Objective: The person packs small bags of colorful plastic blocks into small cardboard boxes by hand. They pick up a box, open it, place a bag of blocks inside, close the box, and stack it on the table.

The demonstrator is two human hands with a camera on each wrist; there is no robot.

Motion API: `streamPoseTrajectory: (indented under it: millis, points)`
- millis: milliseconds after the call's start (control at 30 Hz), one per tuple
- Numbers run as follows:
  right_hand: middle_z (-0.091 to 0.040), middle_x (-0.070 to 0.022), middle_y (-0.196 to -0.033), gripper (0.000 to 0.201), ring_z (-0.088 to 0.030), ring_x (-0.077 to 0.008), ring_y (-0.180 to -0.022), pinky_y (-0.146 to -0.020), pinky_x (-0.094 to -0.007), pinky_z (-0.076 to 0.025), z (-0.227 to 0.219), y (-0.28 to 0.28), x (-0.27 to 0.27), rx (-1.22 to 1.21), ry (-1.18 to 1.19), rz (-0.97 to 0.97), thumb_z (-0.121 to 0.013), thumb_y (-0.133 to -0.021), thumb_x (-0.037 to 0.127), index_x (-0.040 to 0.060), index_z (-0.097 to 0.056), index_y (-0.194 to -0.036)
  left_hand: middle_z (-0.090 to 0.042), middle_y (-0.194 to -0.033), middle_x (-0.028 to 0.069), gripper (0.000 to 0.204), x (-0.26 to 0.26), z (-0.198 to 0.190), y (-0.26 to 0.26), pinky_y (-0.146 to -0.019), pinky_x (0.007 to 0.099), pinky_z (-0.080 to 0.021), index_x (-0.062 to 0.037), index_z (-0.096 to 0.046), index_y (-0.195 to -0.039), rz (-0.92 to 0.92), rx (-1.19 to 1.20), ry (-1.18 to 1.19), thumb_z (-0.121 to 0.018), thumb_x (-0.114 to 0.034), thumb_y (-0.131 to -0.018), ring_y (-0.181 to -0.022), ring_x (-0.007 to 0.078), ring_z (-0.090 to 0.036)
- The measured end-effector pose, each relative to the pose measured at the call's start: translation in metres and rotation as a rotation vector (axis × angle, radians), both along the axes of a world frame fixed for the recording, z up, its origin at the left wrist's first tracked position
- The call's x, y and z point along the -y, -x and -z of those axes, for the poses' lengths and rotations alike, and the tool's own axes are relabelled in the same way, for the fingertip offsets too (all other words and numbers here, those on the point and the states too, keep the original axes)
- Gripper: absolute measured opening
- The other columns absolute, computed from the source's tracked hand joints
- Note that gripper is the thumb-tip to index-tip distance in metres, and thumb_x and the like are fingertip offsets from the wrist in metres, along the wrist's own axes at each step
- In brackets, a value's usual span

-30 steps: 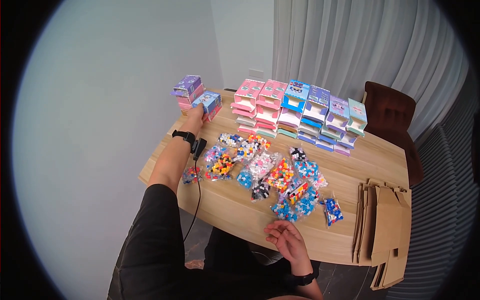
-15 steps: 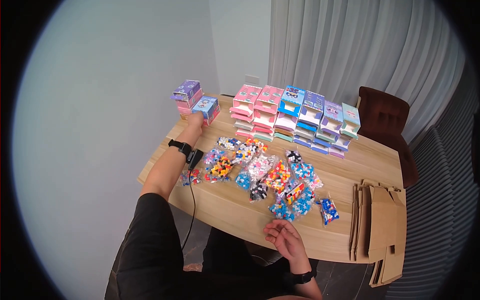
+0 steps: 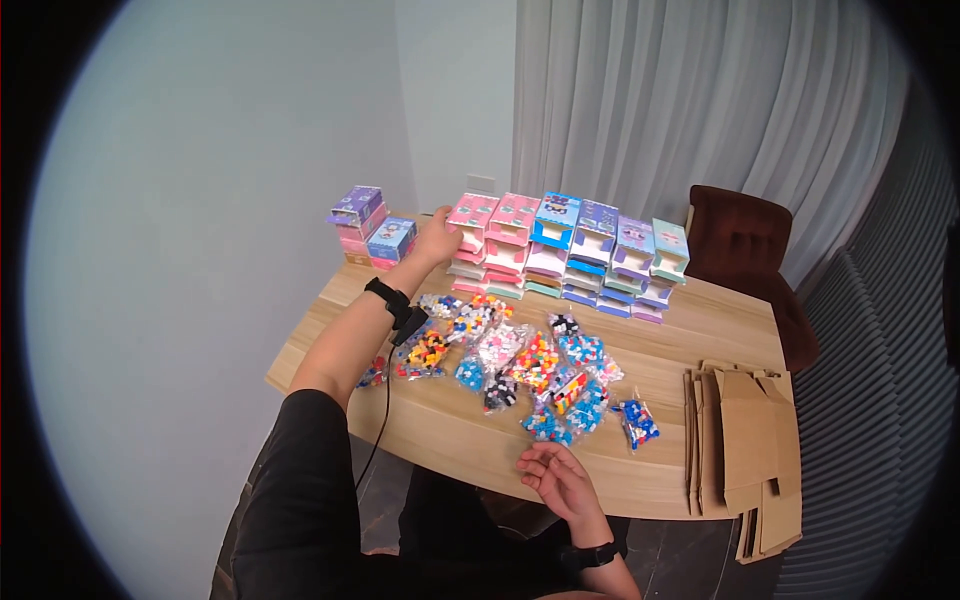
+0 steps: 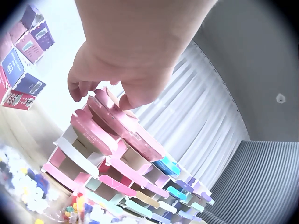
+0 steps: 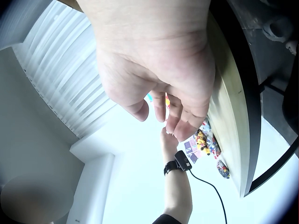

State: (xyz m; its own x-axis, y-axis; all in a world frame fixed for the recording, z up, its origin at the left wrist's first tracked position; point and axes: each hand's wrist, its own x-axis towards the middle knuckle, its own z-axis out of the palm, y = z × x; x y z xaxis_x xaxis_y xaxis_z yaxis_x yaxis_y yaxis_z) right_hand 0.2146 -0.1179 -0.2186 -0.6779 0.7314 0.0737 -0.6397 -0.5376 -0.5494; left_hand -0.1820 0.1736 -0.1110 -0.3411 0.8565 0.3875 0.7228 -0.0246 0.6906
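Observation:
My left hand (image 3: 438,240) is at the upper left end of the rows of open boxes. Its fingers and thumb curl round the top pink box (image 3: 474,212); in the left wrist view the thumb lies over that pink box (image 4: 110,105) and the fingertips are at its left side. My right hand (image 3: 560,483) hangs loosely curled over the table's front edge, palm up and holding nothing. Nearest to it are clear bags of small coloured bricks (image 3: 548,425). A blue box (image 3: 392,240) stands beside a purple box (image 3: 357,205) in the stack at the far left.
More open boxes (image 3: 597,228) stand in stacked rows along the back of the table (image 3: 450,400). Several brick bags (image 3: 502,345) lie across the middle, one apart on the right (image 3: 638,424). Flattened cardboard (image 3: 750,440) leans at the right edge. A cable (image 3: 376,440) hangs from my left wrist.
My left hand has left the blue box at the far left and moved right to the top pink box. The right hand keeps its pose. The head view has shifted slightly.

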Motion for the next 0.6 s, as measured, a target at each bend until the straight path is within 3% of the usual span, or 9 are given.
streamPoseTrajectory:
  millis: [67, 267, 367, 467, 533, 600]
  points:
    - [-0.056, -0.0148, -0.126, 0.034, -0.055, -0.0280, -0.119, -0.097, -0.0404, -0.045, 0.001, 0.000, 0.000, -0.002, 0.003, -0.003, -0.050, -0.100, 0.018, 0.0024, -0.048, -0.130, -0.065, -0.115, 0.0218, 0.058, -0.004, 0.004, 0.001, -0.093, 0.0384, -0.050, -0.0052, -0.049, -0.134, -0.054, -0.030, 0.019, -0.064, -0.024, -0.081, -0.105, 0.0344, -0.064]
    - [-0.056, -0.0151, -0.126, 0.033, -0.055, -0.0277, -0.118, -0.096, -0.0401, -0.046, 0.003, 0.000, -0.002, 0.011, 0.003, -0.027, -0.050, -0.100, 0.018, 0.0024, -0.048, -0.130, -0.070, -0.087, 0.0200, 0.032, -0.009, 0.010, 0.013, -0.077, 0.0433, -0.053, -0.0005, -0.068, -0.102, -0.101, -0.036, 0.031, -0.062, -0.024, -0.082, -0.086, 0.0345, -0.069]
    - [-0.056, -0.0152, -0.126, 0.033, -0.056, -0.0276, -0.118, -0.096, -0.0400, -0.046, 0.004, 0.000, -0.001, -0.003, 0.005, -0.031, -0.050, -0.101, 0.019, 0.0024, -0.048, -0.130, -0.068, -0.078, 0.0208, 0.029, 0.000, 0.006, 0.017, -0.071, 0.0427, -0.052, 0.0012, -0.069, -0.093, -0.183, -0.103, -0.007, -0.061, -0.024, -0.083, -0.077, 0.0343, -0.068]
    - [-0.056, -0.0147, -0.126, 0.033, -0.056, -0.0272, -0.118, -0.096, -0.0399, -0.046, 0.003, 0.000, -0.003, 0.008, -0.003, -0.029, -0.050, -0.101, 0.019, 0.0028, -0.048, -0.130, -0.067, -0.081, 0.0234, 0.027, 0.006, 0.000, 0.028, -0.068, 0.0404, -0.052, 0.0020, -0.068, -0.090, -0.264, -0.161, -0.098, -0.061, -0.023, -0.083, -0.077, 0.0355, -0.068]
    - [-0.057, -0.0141, -0.125, 0.033, -0.056, -0.0269, -0.117, -0.096, -0.0397, -0.046, 0.003, 0.000, -0.001, 0.015, -0.009, -0.027, -0.050, -0.101, 0.019, 0.0033, -0.048, -0.130, -0.067, -0.080, 0.0238, 0.027, 0.024, -0.011, 0.039, -0.066, 0.0432, -0.051, 0.0018, -0.069, -0.091, -0.229, -0.049, -0.210, -0.060, -0.023, -0.085, -0.077, 0.0379, -0.067]
    - [-0.057, -0.0135, -0.125, 0.033, -0.056, -0.0266, -0.117, -0.096, -0.0395, -0.046, 0.004, 0.000, -0.002, 0.012, -0.009, -0.025, -0.050, -0.101, 0.019, 0.0040, -0.048, -0.130, -0.067, -0.079, 0.0205, 0.027, 0.051, -0.021, 0.044, -0.062, 0.0385, -0.049, 0.0024, -0.067, -0.096, -0.238, 0.024, -0.233, -0.061, -0.023, -0.086, -0.072, 0.0292, -0.067]
